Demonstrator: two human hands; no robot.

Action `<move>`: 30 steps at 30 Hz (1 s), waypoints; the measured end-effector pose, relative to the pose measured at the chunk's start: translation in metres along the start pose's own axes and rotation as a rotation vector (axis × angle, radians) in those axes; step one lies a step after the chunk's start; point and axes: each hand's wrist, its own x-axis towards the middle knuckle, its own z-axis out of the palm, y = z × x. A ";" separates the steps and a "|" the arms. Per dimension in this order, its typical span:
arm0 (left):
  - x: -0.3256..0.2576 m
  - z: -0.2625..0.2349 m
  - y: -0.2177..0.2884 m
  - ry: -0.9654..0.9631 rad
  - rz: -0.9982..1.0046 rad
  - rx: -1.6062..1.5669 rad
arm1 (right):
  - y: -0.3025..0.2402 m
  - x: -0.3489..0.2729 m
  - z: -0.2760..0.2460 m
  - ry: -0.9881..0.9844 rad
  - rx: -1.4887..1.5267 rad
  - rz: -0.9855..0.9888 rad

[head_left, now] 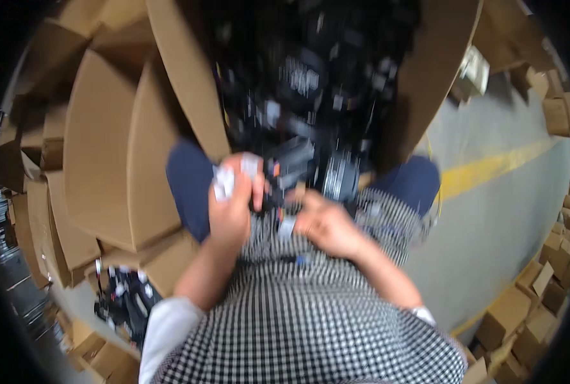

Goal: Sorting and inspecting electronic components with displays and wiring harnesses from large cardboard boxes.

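My left hand (232,198) is closed above my lap, with white patches, perhaps tape or labels, at its fingers. Whatever it grips is too blurred to name. Close beside it, my right hand (330,225) has its fingers bent inward around something small and dark. A white tag (286,228) hangs by its fingertips. Just beyond the hands lie a grey-black block (294,160) and a black block with a pale label (341,176), both smeared by motion. They sit at the near end of a large carton (186,70) heaped with black items (304,77) bearing white labels.
My knees in dark blue flank the carton, and a checked apron (310,313) covers my lap. Open cartons (99,147) crowd the left. More black items (125,297) lie at the lower left. Grey floor with a yellow line (490,171) runs along the right, edged by stacked boxes (541,288).
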 end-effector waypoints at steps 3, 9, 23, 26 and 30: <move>-0.009 -0.009 0.007 0.044 0.028 -0.083 | 0.009 0.019 0.010 -0.255 -0.251 -0.141; -0.001 -0.032 0.034 0.248 0.191 -0.074 | 0.038 0.049 0.021 -0.509 0.000 -0.240; 0.025 -0.054 0.081 0.327 0.658 -0.201 | 0.049 0.085 0.027 -0.750 0.306 -0.074; 0.031 -0.089 0.121 0.310 0.824 -0.308 | 0.060 0.090 0.032 -0.785 0.273 -0.071; 0.029 -0.133 0.177 0.622 1.171 -0.128 | 0.048 0.088 0.033 -0.772 0.338 -0.026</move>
